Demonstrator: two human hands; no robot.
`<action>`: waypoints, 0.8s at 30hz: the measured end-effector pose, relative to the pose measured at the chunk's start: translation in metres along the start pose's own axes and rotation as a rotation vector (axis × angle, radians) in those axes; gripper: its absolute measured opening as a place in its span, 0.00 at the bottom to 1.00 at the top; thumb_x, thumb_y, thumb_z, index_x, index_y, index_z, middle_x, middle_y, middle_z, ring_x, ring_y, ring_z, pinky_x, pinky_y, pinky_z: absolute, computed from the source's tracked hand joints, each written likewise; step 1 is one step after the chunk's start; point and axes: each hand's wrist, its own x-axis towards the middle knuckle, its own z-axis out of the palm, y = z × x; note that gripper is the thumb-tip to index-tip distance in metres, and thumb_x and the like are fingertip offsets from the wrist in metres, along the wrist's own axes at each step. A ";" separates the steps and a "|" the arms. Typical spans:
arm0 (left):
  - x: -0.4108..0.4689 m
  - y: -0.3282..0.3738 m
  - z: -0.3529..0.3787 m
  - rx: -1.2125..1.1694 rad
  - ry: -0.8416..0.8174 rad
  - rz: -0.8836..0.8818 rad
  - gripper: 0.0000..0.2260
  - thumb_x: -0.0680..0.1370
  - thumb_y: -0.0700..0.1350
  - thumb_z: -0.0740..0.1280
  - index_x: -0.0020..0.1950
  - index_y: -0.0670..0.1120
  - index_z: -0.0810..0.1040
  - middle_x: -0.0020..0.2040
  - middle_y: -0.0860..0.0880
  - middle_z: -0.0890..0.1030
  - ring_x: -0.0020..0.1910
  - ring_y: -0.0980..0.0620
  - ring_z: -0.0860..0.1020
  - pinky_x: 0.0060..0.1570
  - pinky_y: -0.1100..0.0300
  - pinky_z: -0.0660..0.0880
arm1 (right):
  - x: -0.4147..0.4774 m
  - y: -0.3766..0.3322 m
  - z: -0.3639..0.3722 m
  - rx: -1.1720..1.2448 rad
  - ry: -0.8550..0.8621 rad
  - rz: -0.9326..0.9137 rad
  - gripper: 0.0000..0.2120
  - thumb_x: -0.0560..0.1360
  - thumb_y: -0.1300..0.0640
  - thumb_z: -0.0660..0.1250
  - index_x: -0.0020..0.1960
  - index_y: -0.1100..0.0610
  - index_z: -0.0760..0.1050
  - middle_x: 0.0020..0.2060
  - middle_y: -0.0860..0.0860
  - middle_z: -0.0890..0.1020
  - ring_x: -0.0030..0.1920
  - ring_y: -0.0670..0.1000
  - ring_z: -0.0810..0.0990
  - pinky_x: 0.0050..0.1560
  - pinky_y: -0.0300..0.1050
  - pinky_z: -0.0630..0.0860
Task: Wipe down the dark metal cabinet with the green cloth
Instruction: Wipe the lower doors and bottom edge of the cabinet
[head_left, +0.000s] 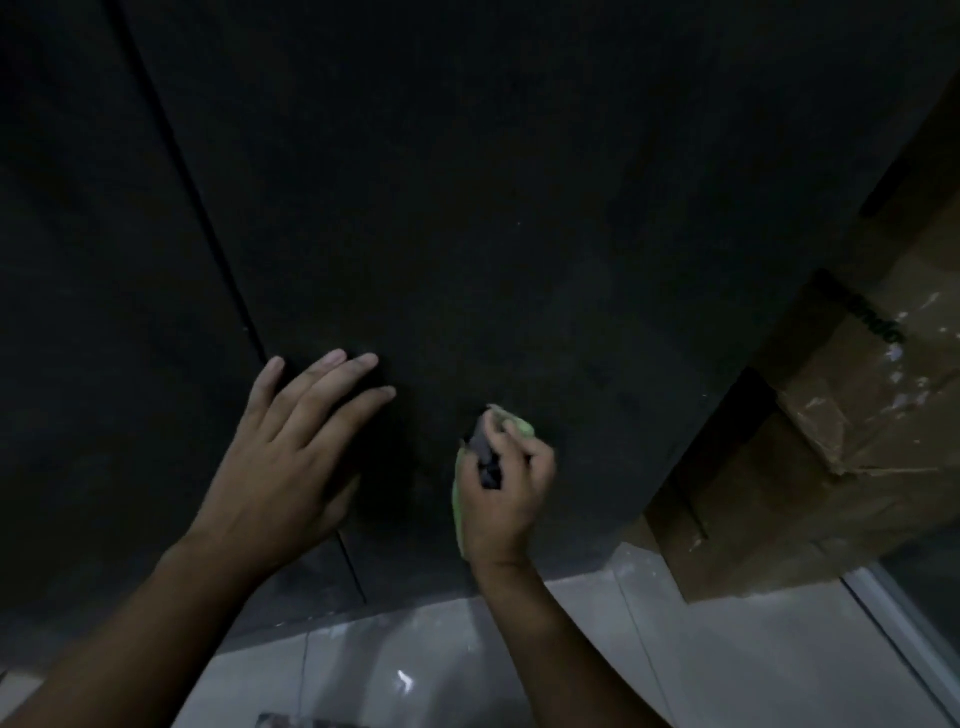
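The dark metal cabinet fills most of the view, with a thin vertical seam running down its left part. My left hand lies flat against the cabinet front near its lower edge, fingers spread. To its right, my right hand is closed on the green cloth, pressing it against the lower cabinet face. Green shows at the fingertips and along the left side of the hand. A small dark object sits between the fingers and the cloth; I cannot tell what it is.
A brown cardboard box with torn tape stands close against the cabinet's right side. Pale floor tiles run below the cabinet. A light frame edge shows at the lower right. The scene is dim.
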 end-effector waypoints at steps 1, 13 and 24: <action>-0.002 -0.004 0.001 -0.004 -0.011 0.007 0.30 0.69 0.48 0.61 0.72 0.47 0.68 0.75 0.44 0.64 0.75 0.43 0.62 0.75 0.43 0.51 | -0.007 -0.003 0.002 -0.081 -0.118 -0.141 0.16 0.71 0.58 0.69 0.59 0.53 0.82 0.54 0.49 0.71 0.52 0.51 0.73 0.60 0.27 0.66; -0.009 -0.004 0.014 0.019 -0.007 -0.040 0.40 0.63 0.46 0.77 0.74 0.48 0.66 0.77 0.44 0.61 0.77 0.45 0.56 0.74 0.37 0.46 | 0.076 0.047 -0.056 -0.186 0.236 0.033 0.15 0.77 0.60 0.65 0.62 0.64 0.77 0.56 0.64 0.78 0.58 0.57 0.75 0.65 0.36 0.68; -0.006 -0.007 0.026 0.054 0.098 -0.034 0.30 0.70 0.50 0.59 0.73 0.48 0.65 0.74 0.44 0.64 0.75 0.44 0.60 0.72 0.35 0.50 | 0.094 0.009 -0.025 0.143 0.408 0.077 0.11 0.74 0.62 0.70 0.56 0.55 0.79 0.52 0.52 0.72 0.52 0.62 0.81 0.53 0.46 0.81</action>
